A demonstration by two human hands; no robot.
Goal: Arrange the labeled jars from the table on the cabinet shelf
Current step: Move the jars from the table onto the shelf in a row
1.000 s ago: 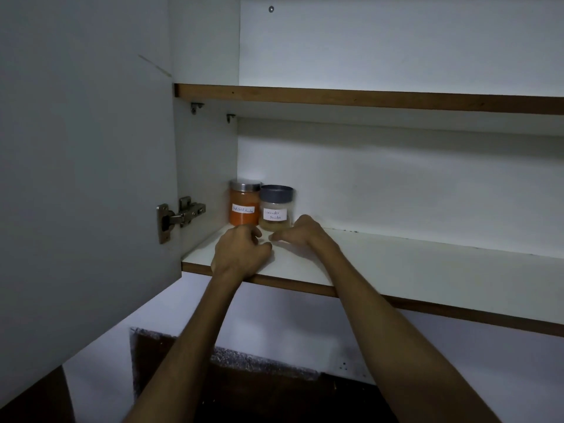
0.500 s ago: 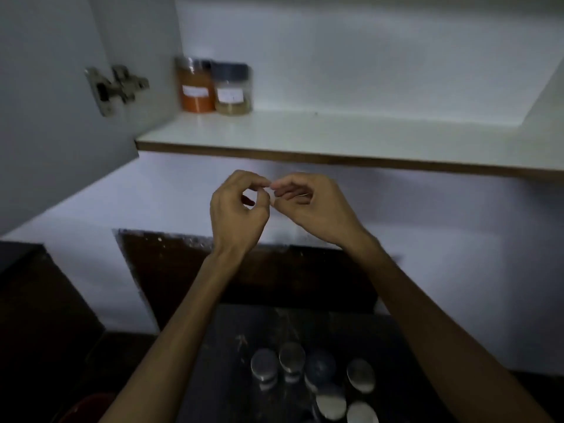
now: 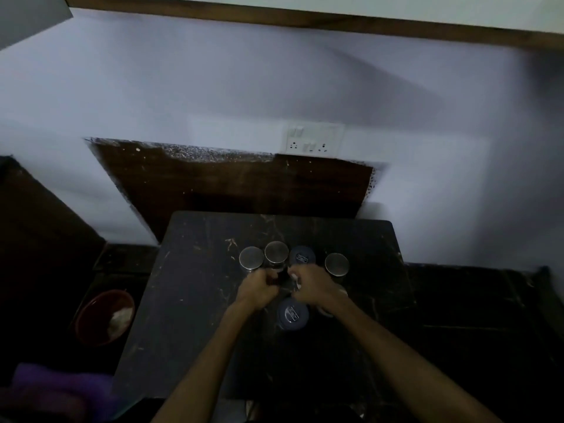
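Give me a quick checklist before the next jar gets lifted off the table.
1. Jars left on the table: ok, five lids show, among them silver-lid jars and dark-lid jars.
2. Left hand has a jar: cannot tell, fingers curled at the silver-lid jars, image blurred.
3. Right hand has a jar: cannot tell, blurred.
4. Jars upright: ok, lids face up.
5. Labels readable: not ok, only lids show from above.
6. Shelf space: cannot tell, only the shelf edge is in view.

Dark marble table [image 3: 189, 300] — 5 lidded jars [image 3: 276, 252] visible on it.
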